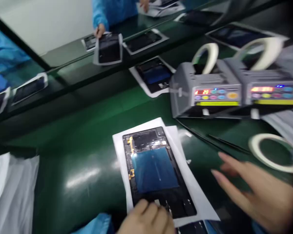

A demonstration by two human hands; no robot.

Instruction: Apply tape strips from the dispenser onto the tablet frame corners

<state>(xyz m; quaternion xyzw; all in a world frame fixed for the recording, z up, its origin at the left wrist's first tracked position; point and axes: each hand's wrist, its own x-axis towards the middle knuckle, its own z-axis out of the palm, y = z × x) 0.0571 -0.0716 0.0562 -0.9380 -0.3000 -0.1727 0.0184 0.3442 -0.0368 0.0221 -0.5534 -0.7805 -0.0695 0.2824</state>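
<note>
An opened tablet (154, 169) with a blue battery lies on a white sheet (200, 201) on the green bench. My left hand (146, 217) rests at the tablet's near edge, fingers curled on it. My right hand (254, 188) hovers to the right of the tablet with fingers stretched out and apart, holding nothing. A roll of white tape (273, 152) lies just beyond it.
Two grey tape dispensers (210, 91) (271, 84) with lit displays stand at the right back. Black tweezers (224, 143) lie before them. More tablets (153, 76) sit on a conveyor behind, where a person in a blue sleeve (100, 16) handles one (109, 48). White cloth (9, 191) lies left.
</note>
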